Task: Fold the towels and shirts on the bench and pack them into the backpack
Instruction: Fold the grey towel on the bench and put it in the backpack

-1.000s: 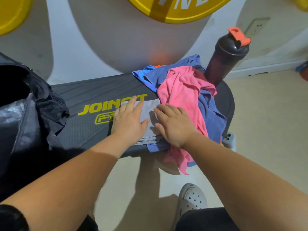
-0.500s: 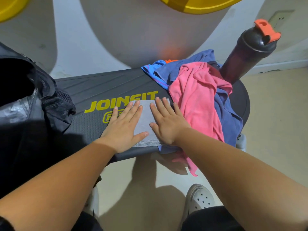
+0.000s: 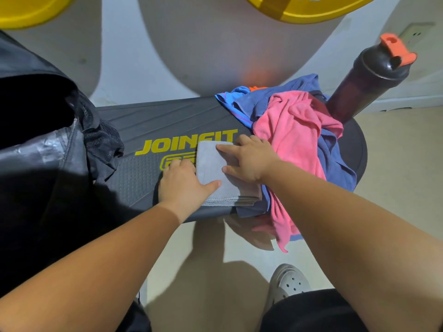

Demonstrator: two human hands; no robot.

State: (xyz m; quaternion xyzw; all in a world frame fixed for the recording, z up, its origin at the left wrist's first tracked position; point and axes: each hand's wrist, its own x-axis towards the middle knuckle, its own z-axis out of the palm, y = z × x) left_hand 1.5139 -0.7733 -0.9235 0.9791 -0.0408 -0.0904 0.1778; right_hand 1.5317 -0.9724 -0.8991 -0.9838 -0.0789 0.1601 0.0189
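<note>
Now your left hand (image 3: 184,183) and right hand (image 3: 249,159) lie flat, fingers spread, gripping nothing, pressing the folded grey towel (image 3: 215,168) onto the bench (image 3: 148,123). Its stacked edges sit below your fingertips at the bench's rim; lifting carelessly could let the layers splay or drag the pink cloth (image 3: 292,140) by your right knuckles.

Both hands, left (image 3: 184,182) and right (image 3: 249,161), press down flat, arms extended
</note>
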